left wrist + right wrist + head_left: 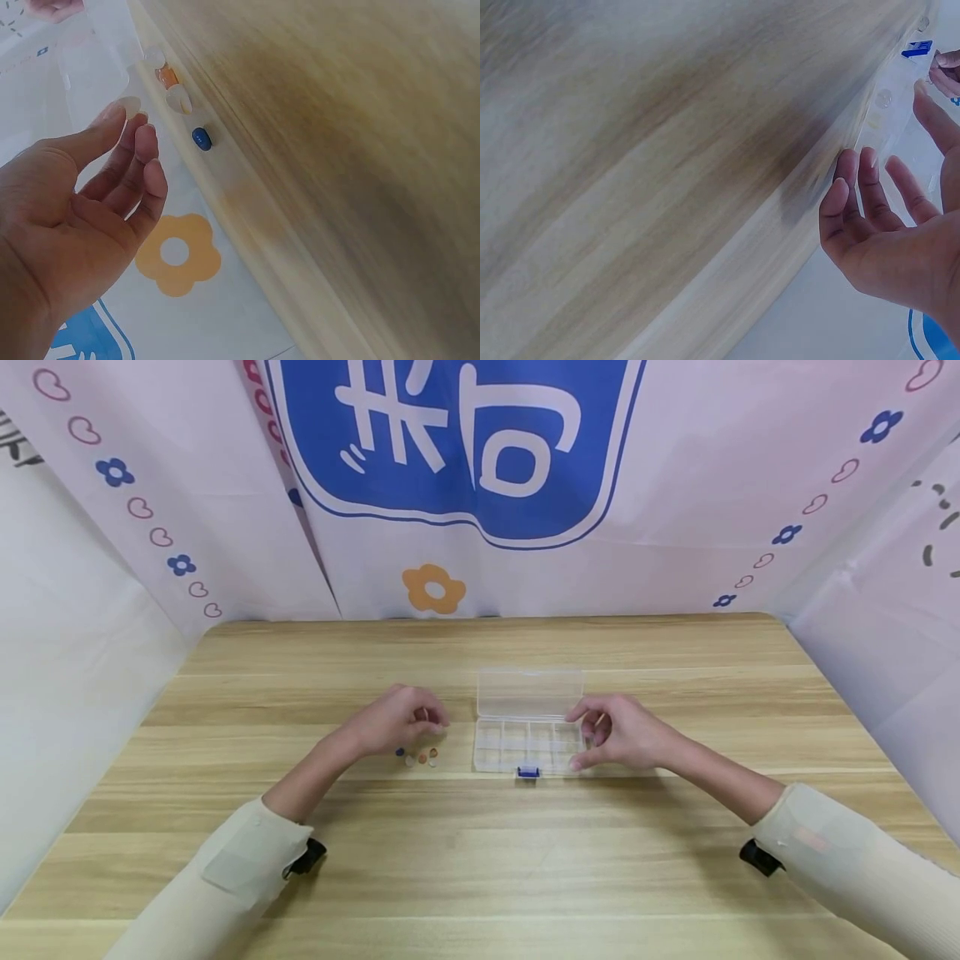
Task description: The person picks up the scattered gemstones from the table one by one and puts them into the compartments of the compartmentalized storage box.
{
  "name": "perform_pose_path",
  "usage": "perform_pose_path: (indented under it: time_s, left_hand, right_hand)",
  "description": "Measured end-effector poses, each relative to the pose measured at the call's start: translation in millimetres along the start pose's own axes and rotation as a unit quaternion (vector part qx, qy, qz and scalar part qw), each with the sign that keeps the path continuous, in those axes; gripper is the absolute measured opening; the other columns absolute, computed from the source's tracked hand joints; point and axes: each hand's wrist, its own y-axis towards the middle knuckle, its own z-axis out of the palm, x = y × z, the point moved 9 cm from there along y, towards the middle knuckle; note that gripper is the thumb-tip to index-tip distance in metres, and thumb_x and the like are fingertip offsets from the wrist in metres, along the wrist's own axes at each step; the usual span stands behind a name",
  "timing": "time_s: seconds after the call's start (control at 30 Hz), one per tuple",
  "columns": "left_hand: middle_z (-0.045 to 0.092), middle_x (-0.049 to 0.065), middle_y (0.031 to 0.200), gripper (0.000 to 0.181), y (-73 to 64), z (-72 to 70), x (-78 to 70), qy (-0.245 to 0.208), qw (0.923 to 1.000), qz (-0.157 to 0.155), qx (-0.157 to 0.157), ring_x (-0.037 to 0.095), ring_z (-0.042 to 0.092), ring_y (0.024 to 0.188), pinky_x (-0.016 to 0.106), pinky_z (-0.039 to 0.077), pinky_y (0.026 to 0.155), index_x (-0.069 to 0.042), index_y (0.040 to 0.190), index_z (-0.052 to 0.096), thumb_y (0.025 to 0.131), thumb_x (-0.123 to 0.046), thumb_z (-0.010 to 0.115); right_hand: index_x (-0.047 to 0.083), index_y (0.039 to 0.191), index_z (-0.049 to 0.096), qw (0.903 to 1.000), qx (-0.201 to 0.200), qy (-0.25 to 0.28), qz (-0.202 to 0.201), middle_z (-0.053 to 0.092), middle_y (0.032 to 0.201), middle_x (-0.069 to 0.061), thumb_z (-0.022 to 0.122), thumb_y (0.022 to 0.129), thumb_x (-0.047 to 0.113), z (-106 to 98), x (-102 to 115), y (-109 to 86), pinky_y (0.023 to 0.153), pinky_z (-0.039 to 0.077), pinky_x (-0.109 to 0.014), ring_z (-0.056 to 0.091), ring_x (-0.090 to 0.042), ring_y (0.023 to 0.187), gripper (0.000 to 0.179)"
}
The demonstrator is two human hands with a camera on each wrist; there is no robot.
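Note:
My left hand (401,720) pinches a small pale, translucent pill (130,106) between thumb and fingertips, left of the box and just above the table. Beneath that hand lie several small pills: a glossy blue one (202,139), an orange one (166,76) and whitish ones (179,99). A clear plastic compartment box (502,758) stands with its lid (528,693) raised at the back and a blue latch (528,772) in front. Around the box's right end, my right hand (626,732) grips with its thumb at the front corner and index finger near the hinge.
The wood-grain table (480,877) carries the box and the pills near its middle. A white printed cloth (675,527) hangs behind the back edge, with more cloth at both sides. Black devices (306,857) sit at the sleeve cuffs.

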Motion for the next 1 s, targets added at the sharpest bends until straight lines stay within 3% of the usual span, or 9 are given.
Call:
perform_pose_path:
  time_s: [0.43,0.7,1.0]
  left_hand:
    - [0.073,0.007,0.09,0.006,0.5,1.1,1.2,-0.011,0.9998,-0.016,-0.003,0.017,0.069,0.083,0.028,0.058,0.072,0.003,0.096,0.072,0.097,-0.004,0.072]
    - [0.076,0.007,0.096,0.013,1.5,0.3,-0.6,-0.006,0.9999,-0.003,-0.009,0.016,0.068,0.085,0.03,0.058,0.074,0.002,0.109,0.075,0.097,-0.001,0.07]
    - [0.076,0.008,0.095,0.007,3.1,-1.7,-5.7,-0.02,0.9997,-0.003,-0.016,0.017,0.07,0.085,0.029,0.059,0.075,0.0,0.1,0.077,0.097,-0.003,0.071]
  right_hand:
    - [-0.006,0.119,0.066,1.0,0.001,-0.003,0.0,0.063,0.088,-0.008,0.095,0.073,0.012,0.5,-0.9,-0.2,0.069,0.053,-0.024,0.059,-0.017,0.074,0.057]
    - [-0.007,0.119,0.066,1.0,0.0,-0.003,-0.003,0.063,0.088,-0.009,0.095,0.074,0.012,0.7,-1.3,0.2,0.069,0.054,-0.024,0.06,-0.017,0.074,0.057]
    - [-0.006,0.119,0.067,1.0,-0.001,-0.006,-0.007,0.063,0.087,-0.008,0.095,0.074,0.012,0.0,-1.7,0.9,0.069,0.053,-0.024,0.059,-0.017,0.074,0.056]
